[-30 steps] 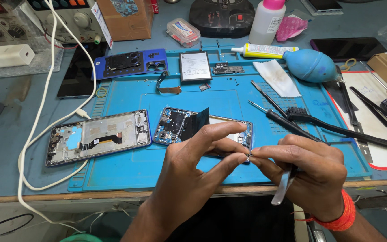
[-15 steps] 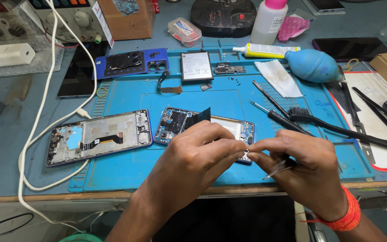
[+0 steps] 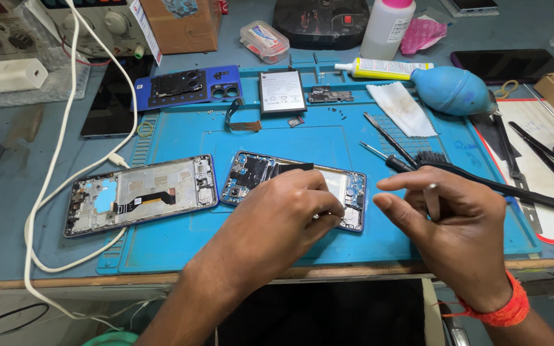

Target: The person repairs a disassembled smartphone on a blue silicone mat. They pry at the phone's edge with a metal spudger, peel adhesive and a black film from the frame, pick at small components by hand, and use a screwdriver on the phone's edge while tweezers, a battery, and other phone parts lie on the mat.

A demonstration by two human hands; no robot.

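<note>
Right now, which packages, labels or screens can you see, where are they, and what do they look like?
Battery: top of the blue mat, flat black rectangle with a white label.
Glue tube: right of the battery, lying flat, yellow-white with a printed label.
Bottle: top centre, upright, white with a pink cap.
Plastic box: top, clear with a printed insert.
Dark screen: top right, black, off.
Cardboard box: top left, brown.

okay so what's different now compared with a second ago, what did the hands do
The two hands were pinched together over the opened phone. Now the right hand has drawn away to the right, a thin metal tool upright in its fingers. The left hand stays on the phone. The other phone frame and the tools on the blue mat have not moved.
</note>
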